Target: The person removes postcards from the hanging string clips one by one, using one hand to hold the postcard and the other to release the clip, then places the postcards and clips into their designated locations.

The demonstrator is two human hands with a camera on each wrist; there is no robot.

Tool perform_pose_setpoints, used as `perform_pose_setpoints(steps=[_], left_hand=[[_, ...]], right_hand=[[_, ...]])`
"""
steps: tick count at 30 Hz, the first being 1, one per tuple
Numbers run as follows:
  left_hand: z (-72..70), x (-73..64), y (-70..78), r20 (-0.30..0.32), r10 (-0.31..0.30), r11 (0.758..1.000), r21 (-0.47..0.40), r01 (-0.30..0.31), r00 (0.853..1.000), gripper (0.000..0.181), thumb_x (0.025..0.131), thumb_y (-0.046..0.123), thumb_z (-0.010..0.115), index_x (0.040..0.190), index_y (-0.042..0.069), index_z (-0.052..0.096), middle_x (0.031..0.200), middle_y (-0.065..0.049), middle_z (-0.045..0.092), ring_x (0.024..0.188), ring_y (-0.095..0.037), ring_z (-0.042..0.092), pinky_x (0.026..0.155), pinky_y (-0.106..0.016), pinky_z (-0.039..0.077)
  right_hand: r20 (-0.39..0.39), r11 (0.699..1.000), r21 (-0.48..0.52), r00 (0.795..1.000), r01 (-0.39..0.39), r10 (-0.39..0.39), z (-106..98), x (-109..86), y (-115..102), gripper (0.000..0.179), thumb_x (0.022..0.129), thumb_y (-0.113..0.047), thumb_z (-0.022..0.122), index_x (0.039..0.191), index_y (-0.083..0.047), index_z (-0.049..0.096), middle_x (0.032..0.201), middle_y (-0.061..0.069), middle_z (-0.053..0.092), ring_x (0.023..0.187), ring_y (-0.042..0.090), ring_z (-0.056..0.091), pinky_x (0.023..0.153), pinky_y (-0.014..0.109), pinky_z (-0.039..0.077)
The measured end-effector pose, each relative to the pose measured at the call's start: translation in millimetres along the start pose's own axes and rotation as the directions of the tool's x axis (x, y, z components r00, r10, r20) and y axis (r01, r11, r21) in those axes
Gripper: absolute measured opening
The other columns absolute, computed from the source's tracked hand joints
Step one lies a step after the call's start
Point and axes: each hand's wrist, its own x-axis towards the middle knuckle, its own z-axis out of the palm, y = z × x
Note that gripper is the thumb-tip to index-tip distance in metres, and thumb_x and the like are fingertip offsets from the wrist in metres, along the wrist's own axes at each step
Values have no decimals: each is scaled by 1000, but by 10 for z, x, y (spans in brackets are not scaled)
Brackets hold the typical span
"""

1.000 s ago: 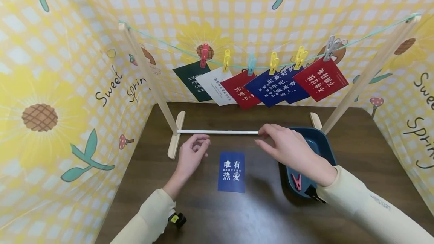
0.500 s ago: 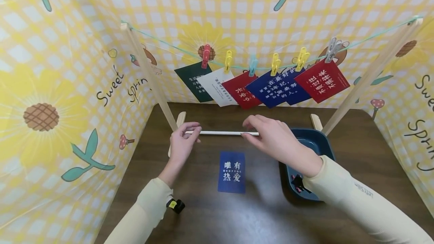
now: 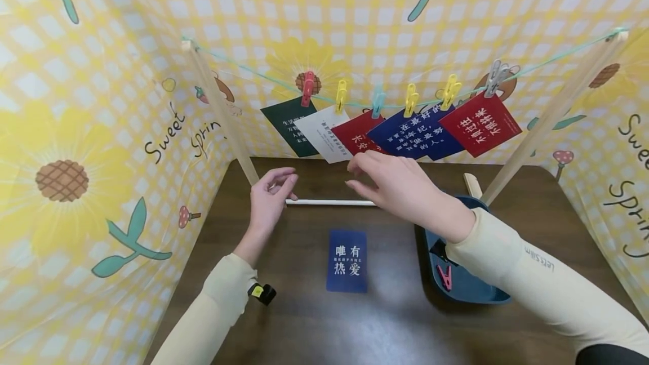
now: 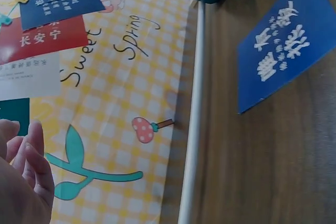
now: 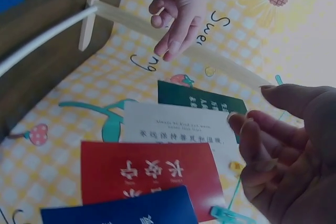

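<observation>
My left hand (image 3: 269,199) hovers by the rack's left post, above the white rod (image 3: 329,203), its fingers loosely bent and holding nothing. Near the middle, my right hand (image 3: 398,187) is raised over the rod's right part, below the hanging cards. In the right wrist view, thumb and fingers of the right hand (image 5: 286,156) stand apart with nothing between them. A green card (image 3: 291,128), a white card (image 3: 324,135), a red card (image 3: 355,131) and blue cards (image 3: 405,134) hang from the string by clothespins. Another red card (image 3: 479,124) hangs under a grey clothespin (image 3: 494,79).
A blue card (image 3: 347,261) with white characters lies flat on the dark table. To its right stands a dark blue tray (image 3: 474,286) holding a pink clothespin (image 3: 445,276), partly covered by the right forearm. Wooden posts (image 3: 218,108) carry the string; checked cloth surrounds the table.
Both hands have moved left and upward, away from the table, the right one from beside the tray to below the hanging cards. The cards hang as before.
</observation>
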Motion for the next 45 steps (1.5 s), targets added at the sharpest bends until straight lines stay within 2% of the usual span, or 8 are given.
perform_pose_setpoints(steps=[5,9,16,24,28,32,39,45], left_hand=[[13,40,155,-16,10,1000,-26,-10,1000,27,100,7,70,124,-5,70,113,-24,72,56,-12,65,46,-18,40],[6,82,367,-35,43,997,-56,-45,998,30,100,4,69,126,-10,67,117,-22,73,57,-12,66,47,-18,42],[-40,348,185,-58,102,991,-78,-106,993,31,100,12,72,128,-2,69,122,-15,74,58,-7,65,48,-17,43],[12,430,211,-38,69,987,-146,-74,997,34,99,12,73,130,-2,67,117,-5,74,58,-7,65,49,-16,42],[29,471,204,-47,63,984,-164,-70,997,33,99,11,72,130,-2,67,115,-4,74,57,-7,64,49,-17,43],[41,489,215,-54,74,984,-158,-82,996,32,99,11,73,128,0,68,113,-3,74,57,-7,64,48,-17,43],[41,480,264,-54,85,984,-154,-93,995,28,98,11,74,125,3,71,110,-2,74,56,-8,64,48,-17,43],[54,464,267,-42,68,982,-175,-74,997,28,98,9,74,125,2,71,109,-1,74,56,-8,64,48,-18,43]], right_hand=[[-23,993,-38,993,115,-116,-73,148,27,21,95,-24,79,108,-11,70,102,5,75,78,17,71,60,28,55],[-26,983,-58,984,174,-176,-145,290,80,23,94,-23,80,109,-10,69,105,7,74,79,19,71,60,29,56],[-32,970,-75,972,230,-233,-385,594,69,31,96,-22,77,120,-7,66,110,10,75,89,22,74,68,36,61],[1,971,-115,977,210,-212,-692,966,-16,34,101,-26,72,127,-5,67,111,9,75,70,23,62,63,34,53],[30,983,-93,988,157,-154,-768,1172,-9,35,102,-26,69,129,-5,66,117,9,74,72,24,61,65,32,49],[59,994,-72,995,83,-79,-811,1333,56,39,104,-25,66,135,-2,63,126,13,70,81,27,61,76,35,52],[110,1000,-23,994,20,-18,-845,1491,174,46,103,-32,68,135,0,63,132,15,68,123,29,60,110,40,45],[200,1000,19,980,-18,14,-833,1533,200,54,100,-40,70,139,-3,61,135,11,67,133,28,53,114,43,41]])
